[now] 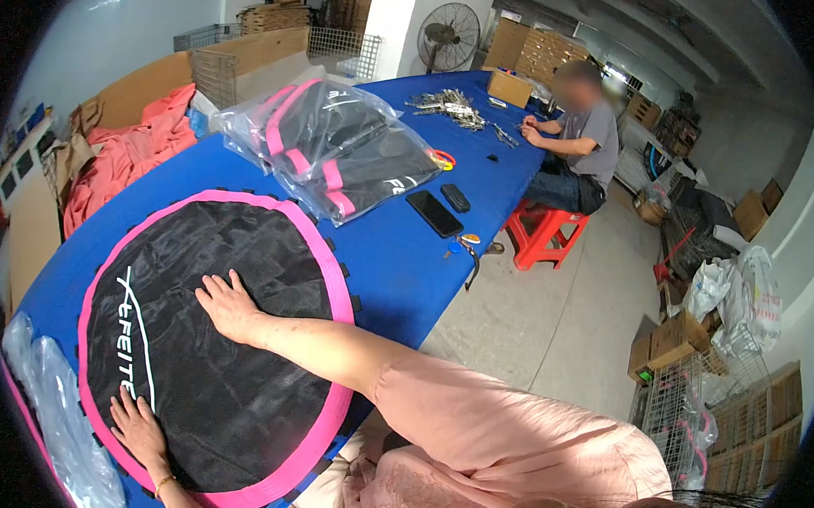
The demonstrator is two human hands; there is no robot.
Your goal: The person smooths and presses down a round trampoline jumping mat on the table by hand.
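Head view shows one round black mat [221,353] with a pink rim lying flat on the blue tabletop [398,263], close to the near edge. White lettering runs along the mat's left part. Two bare hands rest on it. The left hand [138,429] lies flat on the mat's near left rim, fingers spread, pinching nothing; a thin bracelet sits at its wrist. The right hand [228,307] lies palm down near the middle of the mat, fingers spread and pointing toward the far edge, also holding nothing. The right arm comes out of a pink sleeve [496,432].

Beyond the mat, toward the middle of the tabletop, lies a pile of clear plastic bags [339,148] with folded black and pink mats inside; how many bags, I cannot tell. One orange ring-shaped thing [443,158] lies touching the pile's right side. Two dark phones [441,209] lie side by side near the right edge, just past the pile. One small blue and yellow item [466,243] sits at the right edge itself. More clear plastic [60,423] hangs at the near left corner.

At the far end lies one heap of small metal parts [451,107], and one cardboard box [509,88] stands beside it. One other person [577,147] in a grey shirt sits there on a red stool [542,230], both hands on the tabletop. One fan [449,36] stands behind the far edge.
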